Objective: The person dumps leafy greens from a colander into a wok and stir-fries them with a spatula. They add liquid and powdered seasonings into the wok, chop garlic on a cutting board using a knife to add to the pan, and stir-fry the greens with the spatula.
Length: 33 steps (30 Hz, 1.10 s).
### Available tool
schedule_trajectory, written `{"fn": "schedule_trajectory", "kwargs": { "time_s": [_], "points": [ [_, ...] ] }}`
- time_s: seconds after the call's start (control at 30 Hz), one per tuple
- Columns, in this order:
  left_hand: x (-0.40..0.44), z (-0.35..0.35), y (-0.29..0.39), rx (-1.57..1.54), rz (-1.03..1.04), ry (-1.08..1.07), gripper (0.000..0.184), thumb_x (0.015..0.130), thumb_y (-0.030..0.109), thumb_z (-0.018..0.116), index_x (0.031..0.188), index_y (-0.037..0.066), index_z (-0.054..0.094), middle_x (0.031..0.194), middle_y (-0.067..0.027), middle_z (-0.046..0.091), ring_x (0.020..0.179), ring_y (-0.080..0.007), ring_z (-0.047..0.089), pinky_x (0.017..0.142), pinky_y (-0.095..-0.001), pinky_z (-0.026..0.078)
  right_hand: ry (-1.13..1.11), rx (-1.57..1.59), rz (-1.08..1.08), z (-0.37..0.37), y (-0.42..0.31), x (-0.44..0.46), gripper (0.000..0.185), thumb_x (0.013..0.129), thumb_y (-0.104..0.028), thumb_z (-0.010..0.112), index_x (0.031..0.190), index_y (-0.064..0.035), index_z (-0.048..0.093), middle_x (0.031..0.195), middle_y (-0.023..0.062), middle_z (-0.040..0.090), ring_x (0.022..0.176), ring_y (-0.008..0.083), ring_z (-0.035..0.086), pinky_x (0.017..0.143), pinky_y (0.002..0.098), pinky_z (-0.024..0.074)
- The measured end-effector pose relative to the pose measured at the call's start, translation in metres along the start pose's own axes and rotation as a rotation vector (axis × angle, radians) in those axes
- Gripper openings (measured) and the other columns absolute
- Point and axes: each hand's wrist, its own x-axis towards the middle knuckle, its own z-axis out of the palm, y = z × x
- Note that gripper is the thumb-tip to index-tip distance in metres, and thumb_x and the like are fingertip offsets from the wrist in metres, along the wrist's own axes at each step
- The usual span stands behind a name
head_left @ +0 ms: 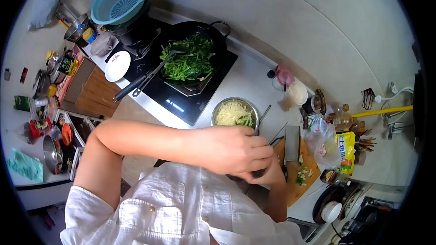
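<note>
Currently, the left hand (236, 149) and right hand (271, 172) are curling together at a dark object (259, 172), grip unclear; just beyond the hands, nearer the left one, a metal bowl (213, 114) is holding pale shreds (229, 112).

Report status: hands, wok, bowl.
Left hand overlapping right hand, grips unclear. Leafy greens in wok, spatula inside. Metal bowl, pale shreds, left hand close.

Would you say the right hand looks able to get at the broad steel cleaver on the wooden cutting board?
Probably yes: the cleaver lies close by the right hand with its blade uncovered, though that hand seems busy beneath the left hand and may have to come free first.
</note>
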Motion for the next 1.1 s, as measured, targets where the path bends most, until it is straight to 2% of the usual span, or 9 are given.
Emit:
{"fn": "schedule_trajectory", "kwargs": {
  "time_s": [0.2, 0.3, 0.4, 0.43, 0.6, 0.87, 0.93, 1.0, 1.1],
  "points": [
    [-0.038, -0.016, 0.011, -0.139, -0.117, 0.039, 0.028, 0.080, 0.028, 0.060, 0.090, 0.003, 0.052, 0.087, -0.0074, 0.051, 0.081, -0.0224, 0.056, 0.063, -0.0319, 0.048, 0.000, 0.005, -0.055, 0.043, -0.046, 0.024, 0.057, 0.049, -0.010, 0.083, 0.099, -0.0028, 0.059, 0.099, 0.0090, 0.063, 0.094, 0.0166, 0.061, 0.082, 0.0311, 0.0477],
    [-0.058, -0.028, 0.013, -0.119, -0.185, 0.101, 0.026, 0.081, 0.027, 0.060, 0.087, 0.004, 0.050, 0.083, -0.0079, 0.050, 0.078, -0.0234, 0.056, 0.061, -0.0333, 0.049, 0.010, 0.037, 0.007, 0.062, -0.054, 0.036, 0.058, 0.051, -0.011, 0.082, 0.103, -0.0039, 0.057, 0.099, 0.0107, 0.061, 0.091, 0.0259, 0.060, 0.081, 0.0346, 0.0460],
    [-0.081, -0.042, 0.008, -0.126, -0.243, 0.060, 0.033, 0.082, 0.034, 0.059, 0.090, 0.004, 0.051, 0.082, -0.0089, 0.052, 0.077, -0.0261, 0.057, 0.062, -0.0351, 0.049, 0.124, -0.142, -0.055, 0.085, -0.054, 0.045, 0.063, 0.050, -0.014, 0.083, 0.107, -0.0038, 0.057, 0.101, 0.0111, 0.061, 0.095, 0.0237, 0.059, 0.085, 0.0344, 0.0444],
    [-0.090, -0.045, 0.000, -0.165, -0.189, 0.115, 0.037, 0.081, 0.038, 0.058, 0.093, 0.004, 0.051, 0.084, -0.0096, 0.052, 0.079, -0.0270, 0.057, 0.063, -0.0355, 0.049, 0.121, -0.150, -0.055, 0.092, -0.057, 0.050, 0.065, 0.054, -0.013, 0.084, 0.111, -0.0008, 0.055, 0.105, 0.0090, 0.062, 0.097, 0.0163, 0.060, 0.086, 0.0311, 0.0459],
    [-0.126, -0.053, -0.022, -0.170, -0.133, 0.165, 0.050, 0.081, 0.047, 0.054, 0.102, 0.003, 0.051, 0.086, -0.0104, 0.053, 0.083, -0.0289, 0.057, 0.065, -0.0364, 0.049, 0.084, -0.029, -0.087, 0.118, -0.069, 0.081, 0.063, 0.055, -0.010, 0.082, 0.112, -0.0012, 0.056, 0.103, 0.0066, 0.063, 0.096, 0.0152, 0.060, 0.087, 0.0306, 0.0457],
    [-0.163, -0.080, -0.044, 0.151, 0.166, 0.269, 0.043, 0.086, 0.041, 0.056, 0.101, 0.001, 0.060, 0.067, -0.0040, 0.049, 0.058, -0.0207, 0.054, 0.053, -0.0311, 0.045, 0.034, -0.142, -0.078, 0.144, -0.083, 0.113, 0.065, 0.053, -0.014, 0.083, 0.111, -0.0016, 0.056, 0.105, 0.0077, 0.062, 0.097, 0.0177, 0.060, 0.087, 0.0320, 0.0455],
    [-0.168, -0.080, -0.051, 0.014, 0.121, 0.274, 0.035, 0.088, 0.036, 0.056, 0.094, 0.002, 0.062, 0.068, -0.0058, 0.054, 0.058, -0.0238, 0.056, 0.054, -0.0316, 0.046, 0.012, -0.220, -0.071, 0.150, -0.083, 0.120, 0.066, 0.053, -0.015, 0.084, 0.111, -0.0018, 0.056, 0.106, 0.0080, 0.062, 0.098, 0.0185, 0.059, 0.087, 0.0324, 0.0454],
    [-0.170, -0.085, -0.049, -0.575, -0.215, 0.172, 0.033, 0.089, 0.033, 0.055, 0.089, 0.001, 0.062, 0.075, -0.0092, 0.060, 0.063, -0.0289, 0.059, 0.056, -0.0321, 0.048, 0.048, -0.199, -0.088, 0.153, -0.084, 0.123, 0.066, 0.052, -0.016, 0.083, 0.111, -0.0024, 0.056, 0.105, 0.0083, 0.061, 0.098, 0.0199, 0.060, 0.088, 0.0327, 0.0451],
    [-0.174, -0.090, -0.060, -0.872, -0.302, 0.138, 0.037, 0.096, 0.031, 0.047, 0.088, -0.003, 0.062, 0.080, -0.0100, 0.063, 0.071, -0.0217, 0.060, 0.067, -0.0313, 0.048, 0.056, -0.362, -0.134, 0.155, -0.094, 0.132, 0.068, 0.052, -0.016, 0.082, 0.113, -0.0017, 0.054, 0.105, 0.0098, 0.060, 0.098, 0.0214, 0.059, 0.089, 0.0329, 0.0449]
  ]
}}
